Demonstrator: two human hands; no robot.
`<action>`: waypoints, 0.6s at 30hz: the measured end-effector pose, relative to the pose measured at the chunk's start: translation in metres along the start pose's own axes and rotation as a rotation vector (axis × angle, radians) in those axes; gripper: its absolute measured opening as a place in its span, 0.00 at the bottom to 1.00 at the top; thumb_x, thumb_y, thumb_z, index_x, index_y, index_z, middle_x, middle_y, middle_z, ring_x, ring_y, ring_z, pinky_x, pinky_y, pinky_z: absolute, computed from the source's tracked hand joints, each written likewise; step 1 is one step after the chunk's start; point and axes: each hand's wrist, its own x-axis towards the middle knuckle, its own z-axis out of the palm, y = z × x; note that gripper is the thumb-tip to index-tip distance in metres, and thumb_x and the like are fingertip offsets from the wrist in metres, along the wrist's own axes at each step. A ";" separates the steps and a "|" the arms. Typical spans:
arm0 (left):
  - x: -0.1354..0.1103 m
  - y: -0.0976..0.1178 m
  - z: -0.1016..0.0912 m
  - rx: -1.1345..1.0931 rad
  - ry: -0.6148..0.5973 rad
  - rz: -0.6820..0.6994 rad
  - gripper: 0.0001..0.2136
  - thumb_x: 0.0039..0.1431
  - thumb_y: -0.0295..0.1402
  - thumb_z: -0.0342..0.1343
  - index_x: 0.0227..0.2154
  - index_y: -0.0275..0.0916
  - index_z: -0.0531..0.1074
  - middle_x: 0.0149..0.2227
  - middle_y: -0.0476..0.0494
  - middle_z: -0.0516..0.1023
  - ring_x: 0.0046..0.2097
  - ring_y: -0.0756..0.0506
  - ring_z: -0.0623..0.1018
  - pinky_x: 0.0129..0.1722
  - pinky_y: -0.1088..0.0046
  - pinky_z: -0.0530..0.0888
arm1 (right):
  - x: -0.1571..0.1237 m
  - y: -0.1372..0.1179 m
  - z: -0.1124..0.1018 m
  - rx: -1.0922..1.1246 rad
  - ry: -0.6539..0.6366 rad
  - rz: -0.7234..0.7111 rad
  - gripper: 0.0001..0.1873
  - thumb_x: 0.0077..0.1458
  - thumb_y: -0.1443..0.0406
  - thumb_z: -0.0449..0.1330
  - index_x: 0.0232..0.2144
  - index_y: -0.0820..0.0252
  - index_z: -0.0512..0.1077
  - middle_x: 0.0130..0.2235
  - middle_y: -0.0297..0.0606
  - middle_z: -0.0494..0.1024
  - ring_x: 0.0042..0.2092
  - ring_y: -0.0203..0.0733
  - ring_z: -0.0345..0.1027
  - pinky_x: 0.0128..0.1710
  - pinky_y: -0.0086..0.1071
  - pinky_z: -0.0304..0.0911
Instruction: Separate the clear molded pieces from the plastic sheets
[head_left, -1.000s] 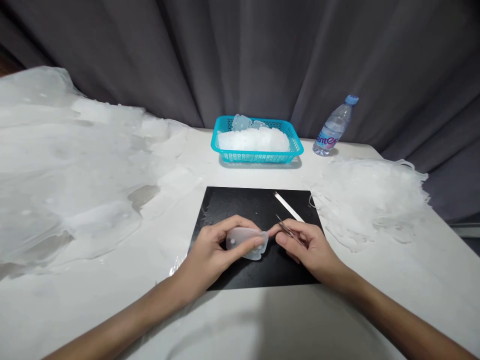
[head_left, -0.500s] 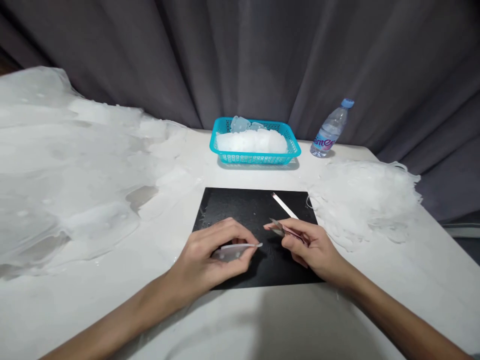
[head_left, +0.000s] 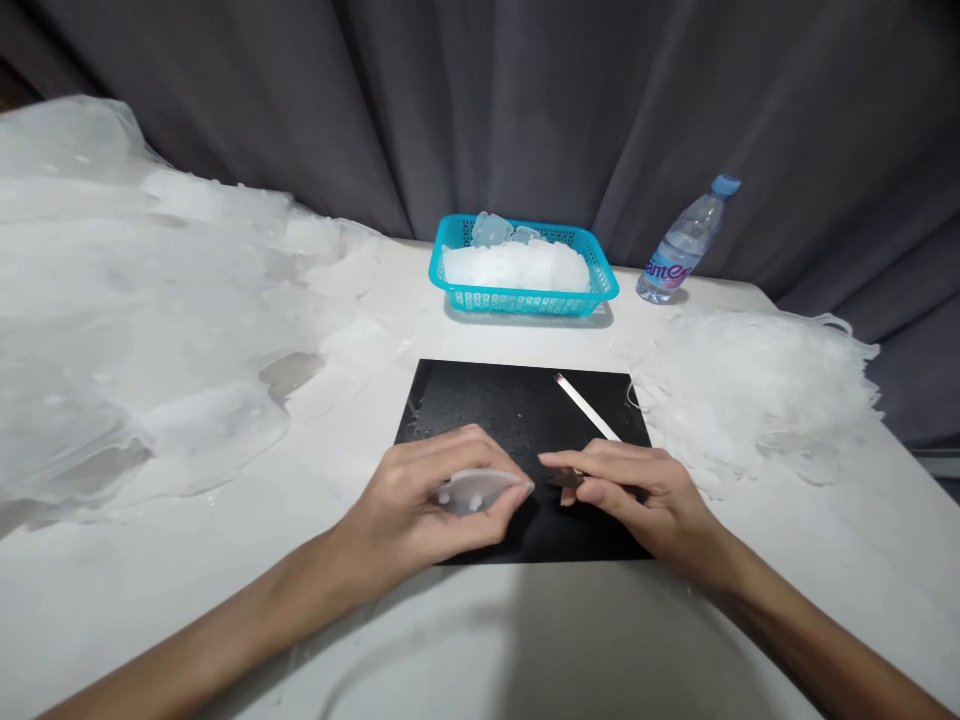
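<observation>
My left hand (head_left: 409,500) is closed, pinching a thin translucent white plastic-like piece (head_left: 476,488) by its edge between thumb and fingers. Small round nubs show on the piece, and part of it is hidden by my fingers. Across from it, my right hand (head_left: 649,490) is wrapped around small metal snips (head_left: 564,480). Their blades point left toward the piece, with a small gap between; the handles are mostly covered by my fingers. Both hands are above a black mat (head_left: 480,400). A slim white strip-like tool with a dark tip (head_left: 589,407) lies on the mat beyond my right hand.
A turquoise basket (head_left: 525,302) holding many similar translucent pieces stands at the back of the white table (head_left: 420,640). A water bottle (head_left: 684,245) is to its right. Large heaps of translucent sheets (head_left: 172,300) cover the left side; a smaller scrap pile (head_left: 765,390) lies right.
The view has shifted, so the scene sits further right and slightly higher. The piece in my left hand has tilted to show more of its face. The snips' blades, earlier spread, now appear closer together.
</observation>
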 end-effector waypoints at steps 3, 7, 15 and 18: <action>-0.005 -0.004 -0.001 0.015 -0.063 -0.084 0.05 0.66 0.37 0.61 0.36 0.44 0.79 0.33 0.47 0.82 0.31 0.47 0.79 0.30 0.71 0.74 | 0.001 -0.001 -0.002 -0.020 0.005 0.006 0.14 0.70 0.62 0.60 0.54 0.49 0.81 0.37 0.35 0.83 0.38 0.38 0.75 0.42 0.33 0.71; -0.009 -0.005 -0.004 -0.019 -0.172 -0.174 0.06 0.69 0.39 0.59 0.40 0.44 0.78 0.37 0.47 0.83 0.34 0.46 0.80 0.33 0.72 0.74 | 0.001 -0.001 -0.005 -0.066 0.002 0.008 0.14 0.70 0.62 0.60 0.54 0.50 0.81 0.38 0.35 0.84 0.38 0.37 0.76 0.42 0.33 0.72; -0.006 -0.010 -0.001 0.022 -0.143 0.087 0.05 0.74 0.31 0.54 0.45 0.42 0.75 0.43 0.46 0.84 0.44 0.47 0.84 0.43 0.73 0.80 | 0.000 -0.002 -0.008 -0.168 -0.005 -0.152 0.17 0.70 0.66 0.60 0.58 0.57 0.77 0.40 0.34 0.84 0.41 0.34 0.76 0.46 0.29 0.71; -0.007 -0.012 -0.002 0.024 -0.145 0.154 0.07 0.74 0.31 0.53 0.49 0.42 0.74 0.46 0.45 0.85 0.47 0.46 0.85 0.46 0.71 0.81 | -0.001 -0.002 -0.009 -0.227 -0.012 -0.216 0.18 0.70 0.67 0.60 0.60 0.59 0.76 0.42 0.35 0.84 0.43 0.35 0.76 0.46 0.30 0.71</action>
